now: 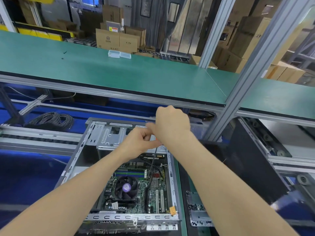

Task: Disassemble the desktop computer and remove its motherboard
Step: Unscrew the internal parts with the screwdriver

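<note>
Above the open computer case (75, 160), the left grip (141, 142) pinches a black cable (151, 166) rising from the motherboard (153, 189), while the right grip (170, 123) curls alongside, its hold impossible to tell.

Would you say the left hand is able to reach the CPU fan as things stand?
Probably yes: the case lies open and nothing covers the CPU fan, though the left hand seems to pinch the black cable and must release it first.

Green-matted bench (180, 193) carries the open computer case (109, 137). A black panel (238, 164) lies just right of the case. Above and beyond the case, a green shelf (153, 79) bears two clear plastic boxes (119, 54), with small black scraps (64, 52) further left.
</note>
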A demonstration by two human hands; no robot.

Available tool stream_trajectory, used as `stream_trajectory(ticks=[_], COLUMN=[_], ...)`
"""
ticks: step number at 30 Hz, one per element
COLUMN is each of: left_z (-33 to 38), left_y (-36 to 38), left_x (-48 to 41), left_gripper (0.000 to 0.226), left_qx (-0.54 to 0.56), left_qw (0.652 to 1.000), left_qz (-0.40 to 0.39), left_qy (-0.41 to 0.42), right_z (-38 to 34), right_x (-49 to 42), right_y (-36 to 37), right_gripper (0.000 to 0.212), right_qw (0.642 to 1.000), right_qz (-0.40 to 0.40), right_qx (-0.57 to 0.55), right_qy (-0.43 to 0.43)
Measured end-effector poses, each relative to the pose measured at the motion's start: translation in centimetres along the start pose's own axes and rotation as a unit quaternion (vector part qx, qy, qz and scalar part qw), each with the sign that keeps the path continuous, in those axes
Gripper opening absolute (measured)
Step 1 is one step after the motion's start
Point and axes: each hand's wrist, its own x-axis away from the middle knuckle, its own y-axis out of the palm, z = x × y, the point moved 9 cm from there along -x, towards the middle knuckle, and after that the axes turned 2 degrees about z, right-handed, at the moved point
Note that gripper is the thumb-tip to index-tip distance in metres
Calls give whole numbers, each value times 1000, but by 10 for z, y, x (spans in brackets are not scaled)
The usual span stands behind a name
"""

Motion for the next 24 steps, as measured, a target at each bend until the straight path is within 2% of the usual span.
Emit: stream_trajectory(ticks=[2,3,5,7,9,11,12,15,18,21,24], left_z=[0,0,-2,1,-3,-5,-5,-17,-25,-28,-30], left_y=[1,0,-3,-1,0,2,2,5,7,9,4], left_x=[2,3,3,5,5,7,8,9,13,12,12], left_gripper=[8,11,26,9,23,9,4,27,22,20,12], left_qx=[19,30,43,35,17,4,-1,-21,-7,10,-6], left_qw=[1000,999,999,999,999,998,998,997,996,997,998], left_qz=[-1,-4,-10,-29,-38,-50,-54,-56,-54,-50,-26], left_qy=[-8,-10,-12,-19,-30,-41,-43,-55,-66,-60,-51], right_z=[-2,-2,-9,-20,-25,-22,-19,-11,-2,8,12], right_x=[-1,-3,-5,-3,3,5,5,5,5,6,11], right_y=[4,5,5,3,0,0,1,5,13,28,50], right_gripper=[19,16,16,13,14,21,26,36,41,28,18], right_qw=[1000,999,993,972,946,932,927,912,887,868,880], right_qz=[10,15,-2,-51,-95,-126,-135,-137,-121,-70,-24], right_qx=[-19,-32,-69,-113,-135,-151,-167,-245,-364,-454,-447], right_qy=[-18,-33,-100,-200,-277,-305,-309,-301,-256,-188,-156])
